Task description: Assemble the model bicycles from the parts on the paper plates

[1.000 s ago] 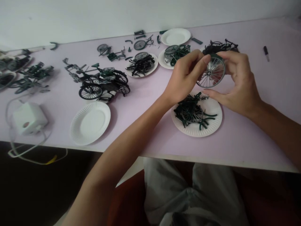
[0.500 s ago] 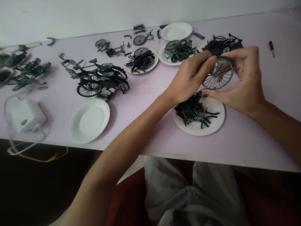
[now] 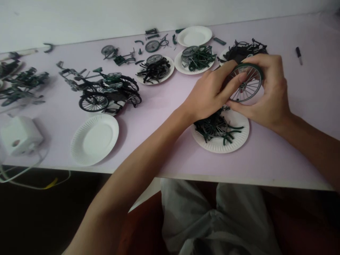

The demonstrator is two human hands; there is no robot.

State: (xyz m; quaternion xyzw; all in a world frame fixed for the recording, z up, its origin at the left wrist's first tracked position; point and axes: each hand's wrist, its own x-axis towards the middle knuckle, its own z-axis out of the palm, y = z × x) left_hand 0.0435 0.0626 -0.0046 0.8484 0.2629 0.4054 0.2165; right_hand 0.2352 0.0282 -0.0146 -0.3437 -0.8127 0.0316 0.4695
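A small spoked toy bicycle wheel (image 3: 249, 86) with a dark green tyre is held up between my two hands. My right hand (image 3: 273, 90) grips its rim, with the thumb below and the fingers over the top. From the left side, my left hand (image 3: 212, 90) is closed on the wheel, its thumb lying across the spokes near the hub. Just below them a paper plate (image 3: 233, 147) carries another spoked wheel (image 3: 216, 126), curved green pieces (image 3: 232, 132) and dark parts, partly covered by my left hand.
Further paper plates with dark bicycle parts (image 3: 198, 56) line the back. Assembled model bicycles (image 3: 101, 88) stand left of centre, behind a bare paper plate (image 3: 94, 140). A white power adapter (image 3: 22, 134) with cables sits at left, a small screwdriver (image 3: 299, 56) at far right.
My left thumb has moved further across the spokes towards the hub. The view has shifted slightly, so the table things appear further left. Both hands keep hold of the wheel.
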